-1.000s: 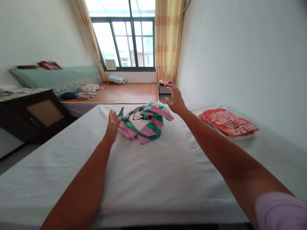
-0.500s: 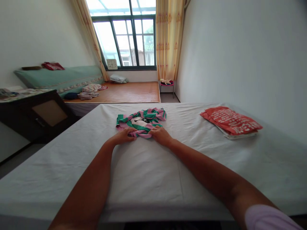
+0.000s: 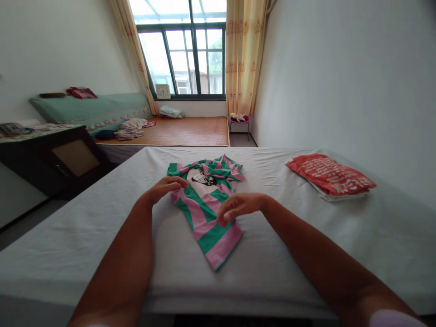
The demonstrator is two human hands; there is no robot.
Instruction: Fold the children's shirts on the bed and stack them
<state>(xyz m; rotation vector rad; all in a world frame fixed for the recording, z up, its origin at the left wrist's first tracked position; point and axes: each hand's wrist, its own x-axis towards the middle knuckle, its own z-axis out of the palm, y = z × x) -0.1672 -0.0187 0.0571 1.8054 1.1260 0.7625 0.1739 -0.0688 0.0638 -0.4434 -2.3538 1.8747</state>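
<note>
White sheeting covers the bed that fills the foreground, under a window with yellow curtains. Near the bed's middle lies a green-and-pink striped garment, its far part bunched, its near part drawn out flat toward the person. The left hand rests on the garment's left edge with fingers curled; whether it pinches cloth I cannot tell. The right hand hangs over the right side, fingers bent down and loosely together, tips at the fabric. Well apart at the right lies a folded red cloth with white lettering. A dark cabinet stands left of the bed.
</note>
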